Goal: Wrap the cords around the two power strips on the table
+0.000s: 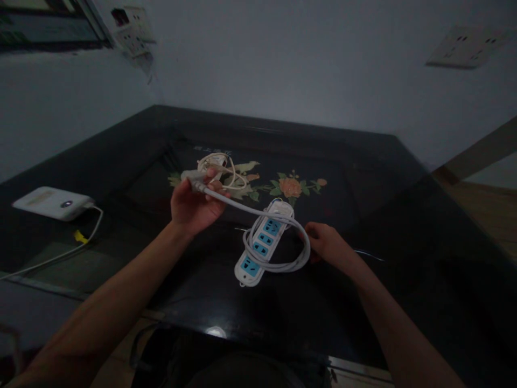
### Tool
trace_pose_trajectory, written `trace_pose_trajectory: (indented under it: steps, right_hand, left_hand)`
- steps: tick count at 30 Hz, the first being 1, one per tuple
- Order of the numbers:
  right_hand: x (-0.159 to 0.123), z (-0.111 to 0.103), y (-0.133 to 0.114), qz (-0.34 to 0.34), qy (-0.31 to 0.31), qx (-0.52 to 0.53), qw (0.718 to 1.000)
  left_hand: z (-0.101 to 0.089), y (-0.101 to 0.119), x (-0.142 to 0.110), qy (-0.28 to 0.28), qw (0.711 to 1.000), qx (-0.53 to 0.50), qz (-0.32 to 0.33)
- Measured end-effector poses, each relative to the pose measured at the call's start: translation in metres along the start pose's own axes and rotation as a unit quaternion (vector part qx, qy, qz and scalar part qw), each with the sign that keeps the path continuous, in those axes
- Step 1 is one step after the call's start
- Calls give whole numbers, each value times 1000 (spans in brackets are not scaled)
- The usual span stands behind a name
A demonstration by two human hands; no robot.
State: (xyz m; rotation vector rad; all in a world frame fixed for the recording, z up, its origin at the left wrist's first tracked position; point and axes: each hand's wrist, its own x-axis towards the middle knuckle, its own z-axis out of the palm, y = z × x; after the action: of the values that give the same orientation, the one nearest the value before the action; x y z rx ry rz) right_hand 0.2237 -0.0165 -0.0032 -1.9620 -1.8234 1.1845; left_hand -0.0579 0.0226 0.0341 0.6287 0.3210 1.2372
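A white power strip [263, 243] with blue sockets lies slantwise on the dark glossy tabletop. Its grey cord [297, 265] is looped loosely around it. My left hand [197, 207], raised to the left of the strip, is closed on the grey plug [194, 178] at the cord's end. From there the cord runs taut down to the loops. At the right side of the coil, my right hand [325, 242] has curled fingers against the cord; its fingertips are partly hidden. Behind my left hand lies a coiled cream cable [238, 182] with a white block [219, 160].
On the left side of the table [355, 178] is a white power bank [54, 203] with a white cable [97, 223] bearing a yellow tag [80, 236]. Wall sockets [464, 47] are at upper right, others [132, 40] at upper left. Flowers [291, 187] decorate the tabletop.
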Motion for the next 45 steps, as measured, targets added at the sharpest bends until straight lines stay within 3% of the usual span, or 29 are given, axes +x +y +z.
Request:
trace_pose_trajectory:
  steps: [4, 12, 19, 22, 26, 29, 31, 34, 38, 41, 43, 45]
  right_hand:
    - [1, -1, 2, -7, -8, 11, 1000]
    - [0, -1, 1, -11, -9, 10, 1000]
    - [3, 0, 2, -15, -2, 3, 1000]
    - [4, 1, 3, -20, -8, 6, 1000]
    - [5, -1, 5, -34, -35, 30, 998]
    - [2, -14, 6, -52, -50, 51, 996]
    - [-8, -29, 4, -97, -1, 64, 993]
    - [-38, -49, -4, -220, 131, 72, 964]
    - [-77, -50, -14, -277, 123, 33, 952]
    - [-85, -37, -15, -281, 178, 58, 941]
    - [-85, -31, -13, -284, 224, 90, 928]
    - [-89, -30, -9, -276, 269, 121, 915]
  left_hand:
    - [-1, 8, 9, 65, 997, 4, 42]
    - [-18, 2, 21, 92, 995, 43, 20]
    - [3, -8, 10, 102, 994, 5, -40]
    - [16, -21, 0, 59, 995, 13, -79]
    - [38, -37, -10, -64, 989, 80, -107]
    - [59, -44, -12, -132, 974, 151, -105]
    - [74, -48, -11, -157, 964, 193, -98]
    - [94, -59, -5, -187, 946, 257, -62]
    - [113, -78, 8, -233, 888, 394, 52]
    - [118, -82, 14, -273, 824, 485, 100]
    - [112, -75, 14, -295, 795, 521, 100]
    - [94, -60, 11, -300, 780, 542, 88]
